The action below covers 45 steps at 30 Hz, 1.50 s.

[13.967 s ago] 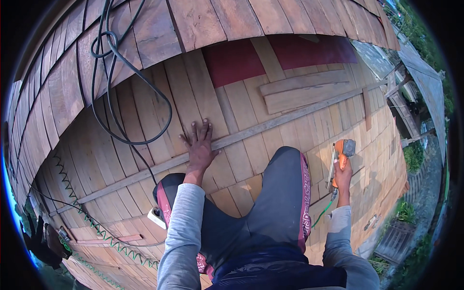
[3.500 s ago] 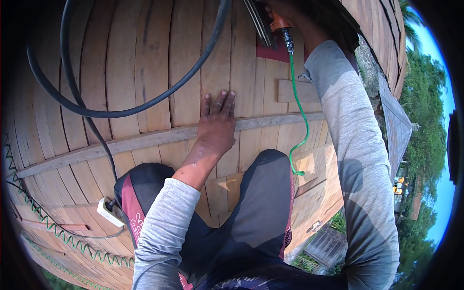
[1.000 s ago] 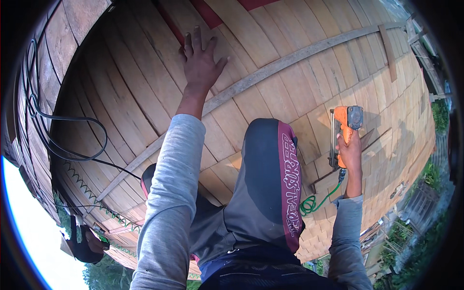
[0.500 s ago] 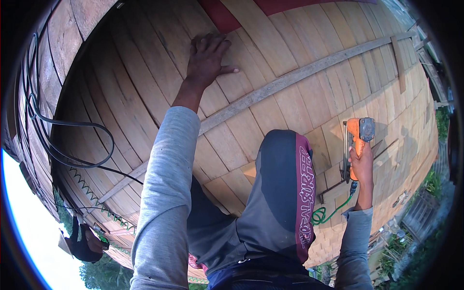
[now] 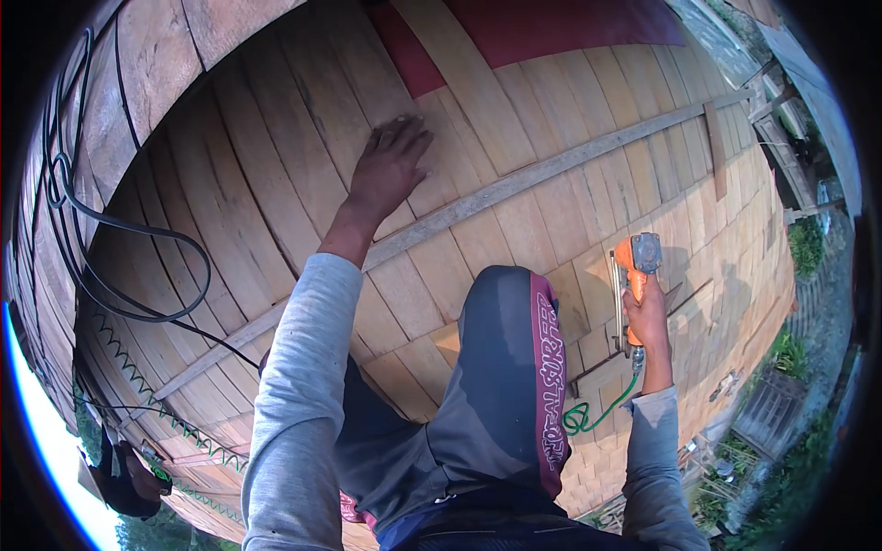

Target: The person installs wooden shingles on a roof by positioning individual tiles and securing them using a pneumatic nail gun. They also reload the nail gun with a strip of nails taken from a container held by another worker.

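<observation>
My left hand (image 5: 390,170) lies with fingers stretched on the wooden shingles (image 5: 459,119), a little above a long grey batten (image 5: 496,195). Nothing is held in it. Off to the right, my right hand (image 5: 649,312) is wrapped round the handle of an orange nail gun (image 5: 636,262) with a dark head and a slim magazine along its left side. A green coiled air hose (image 5: 602,418) runs from the bottom of its grip. Whether the gun's nose touches the shingles I cannot tell.
Dark red underlay (image 5: 560,23) shows at the top, crossed by one long plank. Black cable (image 5: 184,234) loops at the left, near a coiled green hose (image 5: 119,349). Another person (image 5: 129,482) in a dark cap is at lower left. Beyond the roof's right edge lies ground with plants (image 5: 790,354).
The whole view has shifted, so more red underlay shows at the top. My left hand stays on the shingles, its thumb closer in. My right hand still holds the nail gun.
</observation>
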Available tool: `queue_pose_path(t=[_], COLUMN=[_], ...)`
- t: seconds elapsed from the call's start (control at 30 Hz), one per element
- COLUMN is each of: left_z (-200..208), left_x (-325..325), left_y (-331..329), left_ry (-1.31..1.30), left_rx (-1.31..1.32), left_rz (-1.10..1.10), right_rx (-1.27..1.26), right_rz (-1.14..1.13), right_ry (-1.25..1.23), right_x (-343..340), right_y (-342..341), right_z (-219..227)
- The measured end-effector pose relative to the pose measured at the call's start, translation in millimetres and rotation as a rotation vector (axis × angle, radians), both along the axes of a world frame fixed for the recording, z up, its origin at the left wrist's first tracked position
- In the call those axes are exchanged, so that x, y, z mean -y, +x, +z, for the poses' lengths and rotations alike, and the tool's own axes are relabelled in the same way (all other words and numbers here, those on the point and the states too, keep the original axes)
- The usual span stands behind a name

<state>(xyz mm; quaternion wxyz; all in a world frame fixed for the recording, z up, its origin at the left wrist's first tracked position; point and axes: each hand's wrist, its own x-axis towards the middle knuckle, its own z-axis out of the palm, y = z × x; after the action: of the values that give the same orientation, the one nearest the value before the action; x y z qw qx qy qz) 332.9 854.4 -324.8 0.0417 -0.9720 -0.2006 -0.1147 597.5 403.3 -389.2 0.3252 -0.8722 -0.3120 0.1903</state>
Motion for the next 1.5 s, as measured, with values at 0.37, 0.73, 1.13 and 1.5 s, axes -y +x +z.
queue_pose_path(t=[0.37,0.73,1.13,1.5], left_z=[-14.1,-1.1,7.1,-13.0], left_x=[115.7,113.8,100.7,178.0], left_y=[-33.5,-28.2,-55.2,-143.2], left_ry=[-0.161,-0.269,-0.432,-0.462], left_rx=[-0.126,-0.273,-0.208,-0.025], left_rz=[0.315,0.324,0.212,0.203], right_rx=[0.166,0.191,0.264,0.044], right_rz=[0.330,0.520,0.657,0.563], right_ry=[0.369,0.307,0.297,0.288], right_x=[-229.8,-362.5,-380.5,-393.2], right_y=[-53.4,-93.5,-117.0,-108.8], right_z=[148.0,151.7,167.9,194.3])
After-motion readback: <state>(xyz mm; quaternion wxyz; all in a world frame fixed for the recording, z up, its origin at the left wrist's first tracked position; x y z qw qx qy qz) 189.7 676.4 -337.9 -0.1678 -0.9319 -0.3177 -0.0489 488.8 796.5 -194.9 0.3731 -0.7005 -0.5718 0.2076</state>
